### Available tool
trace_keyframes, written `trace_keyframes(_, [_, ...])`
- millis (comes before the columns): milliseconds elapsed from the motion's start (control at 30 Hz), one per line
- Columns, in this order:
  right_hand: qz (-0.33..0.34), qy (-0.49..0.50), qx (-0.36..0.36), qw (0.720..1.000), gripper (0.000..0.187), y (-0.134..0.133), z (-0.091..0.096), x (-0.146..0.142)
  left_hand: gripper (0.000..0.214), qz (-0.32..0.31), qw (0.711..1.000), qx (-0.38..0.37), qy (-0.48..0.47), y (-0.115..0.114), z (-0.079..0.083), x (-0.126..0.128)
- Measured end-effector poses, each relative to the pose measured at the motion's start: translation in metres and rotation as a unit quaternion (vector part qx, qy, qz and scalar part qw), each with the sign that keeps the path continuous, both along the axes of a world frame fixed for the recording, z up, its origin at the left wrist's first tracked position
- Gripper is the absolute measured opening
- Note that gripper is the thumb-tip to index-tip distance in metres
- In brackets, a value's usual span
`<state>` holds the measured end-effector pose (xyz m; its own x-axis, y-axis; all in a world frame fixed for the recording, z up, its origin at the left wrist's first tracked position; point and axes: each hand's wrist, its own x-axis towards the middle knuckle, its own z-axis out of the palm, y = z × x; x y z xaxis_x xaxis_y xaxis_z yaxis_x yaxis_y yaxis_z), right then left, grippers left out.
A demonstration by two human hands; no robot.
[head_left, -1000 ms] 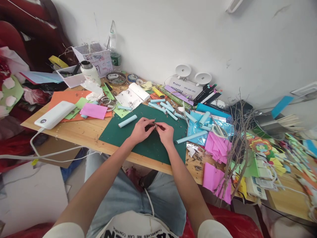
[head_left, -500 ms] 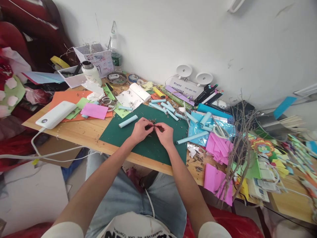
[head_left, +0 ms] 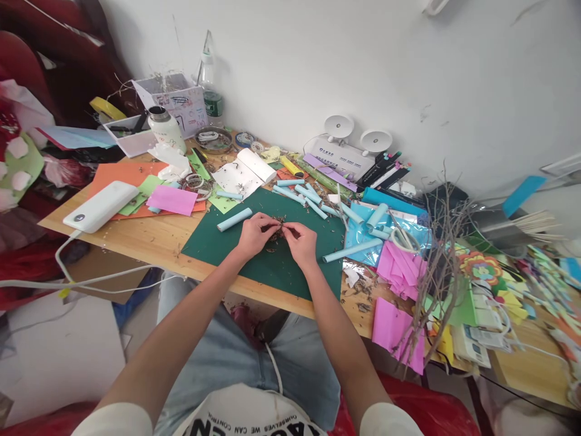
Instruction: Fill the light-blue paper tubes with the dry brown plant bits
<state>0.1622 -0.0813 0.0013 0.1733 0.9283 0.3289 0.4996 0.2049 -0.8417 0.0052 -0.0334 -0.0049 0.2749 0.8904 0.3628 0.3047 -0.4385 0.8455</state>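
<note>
Over the green cutting mat, my left hand and my right hand meet fingertip to fingertip. Both are closed in a pinch on something small and dark, too small to make out. Brown dry crumbs lie in a loose heap on the mat just under the fingers. A light blue paper tube rests to the left of my left hand. Several more blue paper tubes lie beyond my right hand, and one long blue tube lies to its right.
Dry twigs stick up at the right by pink paper. A white power bank with a cable sits at the left edge. An open white bottle stands behind it. Scissors lie on a blue plastic packet.
Both hands have shifted slightly up, their fingertips still together. More of the brown crumbs on the mat show beneath them. The view has moved a little.
</note>
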Motion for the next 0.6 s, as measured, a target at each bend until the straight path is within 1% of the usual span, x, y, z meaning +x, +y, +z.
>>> trace_keyframes(100, [0.003,-0.075,0.040,0.996,0.018,-0.001,0.000,-0.001,0.011,-0.012,1.000,0.003,0.017,-0.002,0.001,0.001])
trace_keyframes(200, [0.019,-0.190,0.083,0.978,0.022,-0.001,0.003,-0.006,0.008,-0.007,1.000,0.007,0.021,-0.002,0.002,0.002])
trace_keyframes(267, [0.020,-0.253,0.091,0.963,0.024,0.001,0.004,-0.009,0.007,0.005,1.000,0.007,0.019,-0.002,0.001,0.002])
trace_keyframes(333, [0.003,-0.283,0.086,0.955,0.024,0.003,0.005,-0.009,0.007,0.022,1.000,0.004,0.019,-0.002,0.001,0.002])
trace_keyframes(400, [-0.035,-0.276,0.080,0.957,0.024,0.005,0.005,-0.005,0.007,0.034,0.999,0.003,0.022,-0.001,0.000,0.001])
trace_keyframes(467, [-0.073,-0.233,0.076,0.967,0.023,0.005,0.005,0.003,0.008,0.035,0.999,0.006,0.026,-0.001,0.000,0.000])
trace_keyframes(500, [-0.080,-0.204,0.072,0.973,0.023,0.004,0.005,0.006,0.009,0.032,0.999,0.010,0.025,-0.001,0.000,0.000])
trace_keyframes(533, [-0.077,-0.172,0.066,0.980,0.023,0.003,0.005,0.009,0.010,0.029,0.999,0.012,0.022,-0.001,0.000,0.000])
trace_keyframes(600, [-0.045,-0.109,0.049,0.992,0.022,0.000,0.006,0.011,0.011,0.029,0.999,0.012,0.009,0.000,0.000,0.000])
